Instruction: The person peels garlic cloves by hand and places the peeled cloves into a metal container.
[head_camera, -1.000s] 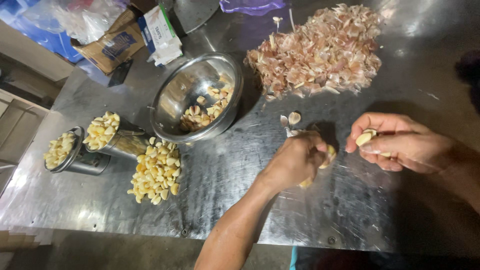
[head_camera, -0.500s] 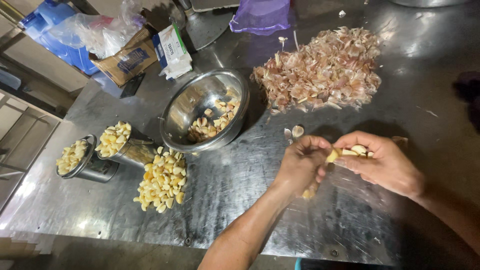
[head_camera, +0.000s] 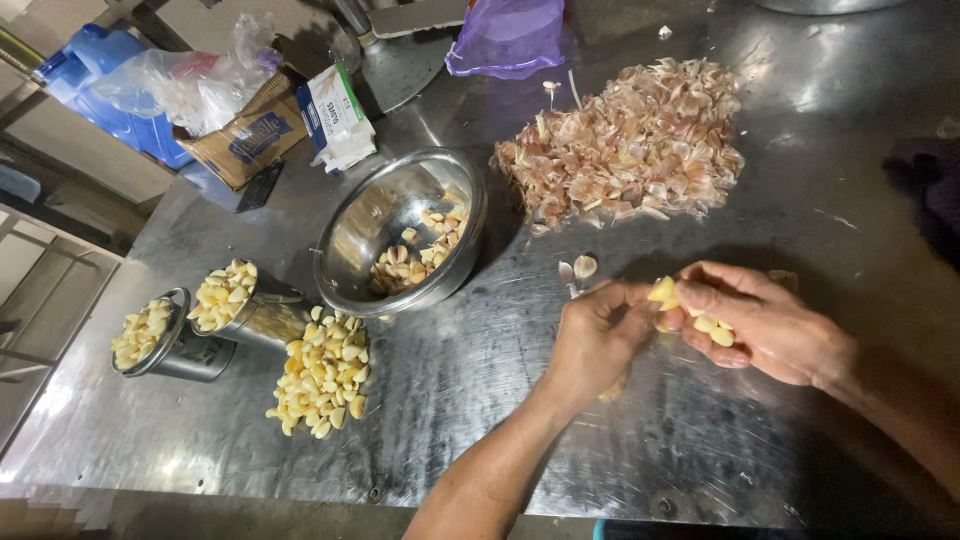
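My left hand (head_camera: 596, 338) and my right hand (head_camera: 762, 322) meet over the steel table (head_camera: 760, 180), both pinching a pale yellow garlic clove (head_camera: 662, 292). More peeled cloves (head_camera: 714, 331) rest in the curled fingers of my right hand. A steel bowl (head_camera: 372, 222) with some cloves in it tilts to the left of my hands. Behind them lies a big heap of pinkish garlic skins (head_camera: 630, 145). A pile of peeled cloves (head_camera: 322, 375) lies at the near left.
Two small metal cups (head_camera: 165, 345) heaped with peeled cloves stand by the left edge. A few loose skins (head_camera: 578, 268) lie just beyond my left hand. A purple net bag (head_camera: 508, 38), cartons (head_camera: 338, 115) and a blue jug (head_camera: 110, 85) crowd the far left.
My two hands have come together on one clove; a second ago they were apart. The view has shifted slightly to the right.
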